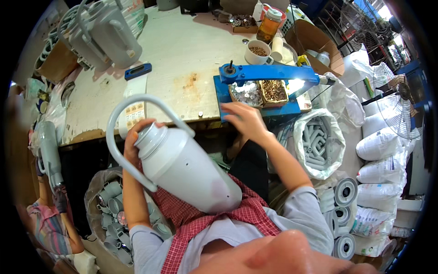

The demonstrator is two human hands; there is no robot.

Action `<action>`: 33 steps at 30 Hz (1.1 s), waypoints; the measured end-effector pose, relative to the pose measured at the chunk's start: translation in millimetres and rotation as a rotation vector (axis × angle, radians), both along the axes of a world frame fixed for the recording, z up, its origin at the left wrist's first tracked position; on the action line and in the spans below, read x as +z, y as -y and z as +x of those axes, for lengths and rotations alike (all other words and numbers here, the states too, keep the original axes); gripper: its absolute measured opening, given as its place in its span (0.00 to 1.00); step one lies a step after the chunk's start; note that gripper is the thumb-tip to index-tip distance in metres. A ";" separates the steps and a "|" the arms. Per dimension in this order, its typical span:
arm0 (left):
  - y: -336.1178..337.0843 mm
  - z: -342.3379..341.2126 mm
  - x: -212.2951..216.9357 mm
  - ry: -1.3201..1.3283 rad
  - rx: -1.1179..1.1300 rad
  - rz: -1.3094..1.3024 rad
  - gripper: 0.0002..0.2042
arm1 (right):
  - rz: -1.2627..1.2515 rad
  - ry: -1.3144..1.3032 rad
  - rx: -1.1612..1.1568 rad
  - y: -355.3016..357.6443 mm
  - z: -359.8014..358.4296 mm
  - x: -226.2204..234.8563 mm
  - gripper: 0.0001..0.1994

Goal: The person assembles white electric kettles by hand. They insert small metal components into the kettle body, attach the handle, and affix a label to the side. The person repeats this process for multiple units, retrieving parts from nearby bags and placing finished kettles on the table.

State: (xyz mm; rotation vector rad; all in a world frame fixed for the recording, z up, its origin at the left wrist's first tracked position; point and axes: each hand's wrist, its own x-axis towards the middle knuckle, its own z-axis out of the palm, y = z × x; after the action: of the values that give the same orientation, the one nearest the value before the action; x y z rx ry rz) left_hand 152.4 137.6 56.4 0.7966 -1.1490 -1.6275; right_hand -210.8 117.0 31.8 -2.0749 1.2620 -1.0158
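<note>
One jug [196, 176] is held at the neck in your curled left grip [132, 142], its body slanting down rightward. Your right grip [245, 120], loosely open, looks empty; just beyond it a tray [275, 104] holds brassy bits; farther off, a cup [250, 58] holds brown ones; to its right, a bag [338, 137] holds grey parts.

On the table [182, 57], jugs [102, 36] stand at the far left, with a cutter [138, 71] before them and a label strip [135, 114] reaching the near edge. At the right is a press [273, 73], small parts [274, 92] in containers beneath its arm; behind it sits a mug [250, 57], then a jar [268, 28]. Bags of parts flank the person: cups [112, 205] left, handles [315, 141] right, with sacks [379, 169] farther right.
</note>
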 end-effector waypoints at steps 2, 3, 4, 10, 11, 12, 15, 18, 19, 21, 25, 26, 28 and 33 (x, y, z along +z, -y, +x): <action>14.8 20.9 -0.3 0.202 -0.099 -0.039 0.40 | -0.162 -0.164 -0.301 2.9 -71.7 -17.7 0.11; 18.2 15.5 9.2 0.211 -0.102 -0.077 0.39 | -0.122 -0.149 -0.374 10.9 -102.0 -23.0 0.10; 21.5 9.2 20.3 0.220 -0.107 -0.114 0.39 | -0.079 -0.135 -0.449 18.4 -123.0 -23.6 0.10; 46.5 -16.4 33.0 0.514 -0.204 -0.144 0.44 | 0.110 -0.056 -0.218 80.1 -154.0 -50.9 0.12; 46.0 -18.3 32.1 0.488 -0.181 -0.126 0.44 | -0.038 -0.358 -0.199 81.9 -155.1 -56.4 0.10; 40.9 -15.9 30.0 0.458 -0.139 -0.106 0.45 | 0.008 -0.365 -0.227 85.2 -153.7 -60.9 0.09; 49.1 -12.8 19.3 0.495 -0.123 -0.171 0.37 | -0.059 -0.438 -0.232 97.7 -150.5 -68.7 0.06; 55.2 -21.6 21.5 0.501 -0.138 -0.166 0.32 | -0.173 -0.504 -0.307 85.9 -166.7 -70.9 0.07; 51.8 -17.1 15.8 0.491 -0.092 -0.181 0.29 | -0.169 -0.407 -0.363 74.5 -149.3 -50.6 0.08; 37.9 1.2 16.7 0.457 -0.020 -0.142 0.27 | -0.003 -0.206 -0.509 44.8 -130.9 -31.3 0.07; 20.6 47.7 27.3 0.381 0.233 -0.116 0.29 | -0.128 0.191 -0.261 26.8 -63.1 33.2 0.04; 17.3 53.5 36.0 0.334 0.266 -0.069 0.30 | -0.083 0.372 -0.222 36.0 -43.3 49.9 0.03; 12.7 77.9 15.6 0.229 0.488 -0.137 0.30 | -0.065 0.450 -0.169 72.7 -15.1 83.3 0.01; -15.0 90.9 -21.9 -0.238 0.848 0.009 0.28 | 0.058 0.173 -0.116 111.3 -9.7 89.9 0.06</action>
State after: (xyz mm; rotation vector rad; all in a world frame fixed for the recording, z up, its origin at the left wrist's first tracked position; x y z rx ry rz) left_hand 243.2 152.7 34.5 0.9005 -0.5096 -0.9726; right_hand -220.5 5.7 121.7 -1.8451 1.3192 -1.1685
